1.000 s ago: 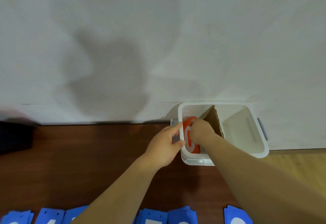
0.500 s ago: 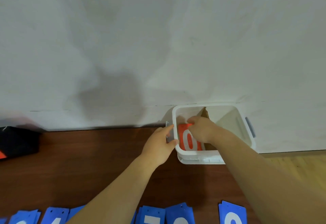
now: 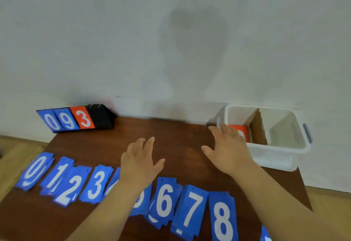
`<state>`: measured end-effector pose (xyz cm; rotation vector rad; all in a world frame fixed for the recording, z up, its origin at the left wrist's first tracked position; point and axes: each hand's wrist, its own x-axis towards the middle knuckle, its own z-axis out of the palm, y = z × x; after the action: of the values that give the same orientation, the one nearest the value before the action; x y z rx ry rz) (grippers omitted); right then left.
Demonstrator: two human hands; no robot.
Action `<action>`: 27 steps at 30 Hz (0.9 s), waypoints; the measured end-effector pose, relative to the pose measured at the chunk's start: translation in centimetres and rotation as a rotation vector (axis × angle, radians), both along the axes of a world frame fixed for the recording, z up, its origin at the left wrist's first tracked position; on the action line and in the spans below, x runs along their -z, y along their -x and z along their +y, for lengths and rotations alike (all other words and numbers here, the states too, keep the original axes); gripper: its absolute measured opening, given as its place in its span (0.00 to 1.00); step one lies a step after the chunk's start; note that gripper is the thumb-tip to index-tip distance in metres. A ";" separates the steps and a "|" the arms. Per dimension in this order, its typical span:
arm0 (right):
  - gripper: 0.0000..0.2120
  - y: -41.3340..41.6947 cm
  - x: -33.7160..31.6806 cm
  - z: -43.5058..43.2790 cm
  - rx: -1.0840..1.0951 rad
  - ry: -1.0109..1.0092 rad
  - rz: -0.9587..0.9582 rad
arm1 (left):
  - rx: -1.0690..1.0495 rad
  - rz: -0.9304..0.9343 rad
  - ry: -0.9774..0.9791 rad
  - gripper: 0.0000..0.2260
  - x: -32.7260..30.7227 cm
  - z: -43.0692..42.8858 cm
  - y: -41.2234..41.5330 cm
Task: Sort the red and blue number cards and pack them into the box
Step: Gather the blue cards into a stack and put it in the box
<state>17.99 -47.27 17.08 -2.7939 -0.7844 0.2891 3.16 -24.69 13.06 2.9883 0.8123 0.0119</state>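
Hovering over table (image 3: 171, 136) | left hand (image 3: 139, 162), right hand (image 3: 229, 149): fingers (image 3: 150, 143) spread (empty) | white wall (image 3: 133, 41)

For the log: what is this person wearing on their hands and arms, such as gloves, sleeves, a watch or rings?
Nothing is worn on either one. The left hand and the right hand have no gloves, and no rings show on the fingers. Neither wrist has a watch, band or bracelet. Both arms are uncovered to the bottom edge of the picture, so no sleeve or cuff comes into view.
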 end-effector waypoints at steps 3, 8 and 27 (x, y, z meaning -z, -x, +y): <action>0.35 3.5 0.7 3.8 -0.067 -0.044 0.078 | -0.127 0.023 0.013 0.37 0.5 3.7 6.5; 0.35 9.8 1.7 13.1 -0.230 -0.018 0.194 | -0.347 0.033 0.054 0.35 1.9 11.0 16.4; 0.39 26.4 6.5 52.6 -0.429 0.186 0.324 | -0.516 0.086 0.207 0.38 6.8 44.4 35.4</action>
<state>-8.36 5.29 10.59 -2.6061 -1.3181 0.9023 -32.20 19.74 6.22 2.5242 1.4681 -0.1724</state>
